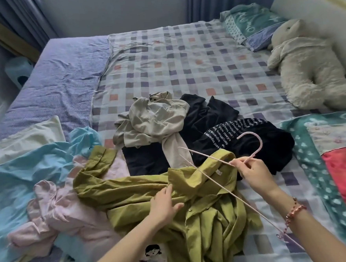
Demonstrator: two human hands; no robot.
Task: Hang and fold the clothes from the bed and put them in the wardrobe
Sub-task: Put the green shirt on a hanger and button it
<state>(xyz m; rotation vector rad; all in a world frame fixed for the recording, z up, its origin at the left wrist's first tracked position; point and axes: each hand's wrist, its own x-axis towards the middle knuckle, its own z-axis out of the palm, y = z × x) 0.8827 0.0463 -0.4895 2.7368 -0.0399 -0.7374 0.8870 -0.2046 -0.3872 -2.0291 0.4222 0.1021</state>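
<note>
The green shirt (215, 220) runs off the bottom edge; folds hide some lettering on the black top (277, 144).

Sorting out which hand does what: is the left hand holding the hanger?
No, the right hand pinches the pink hanger below its hook, while the left hand rests on the green shirt.

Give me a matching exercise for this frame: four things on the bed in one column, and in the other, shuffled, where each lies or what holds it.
Things:
1. hanger
2. green shirt
3. plush toy
4. beige top

Places:
A. beside the pillow
B. partly on the black clothes
C. pinched by the right hand
D. under the left hand

Pairs: 1-C, 2-D, 3-A, 4-B
</note>
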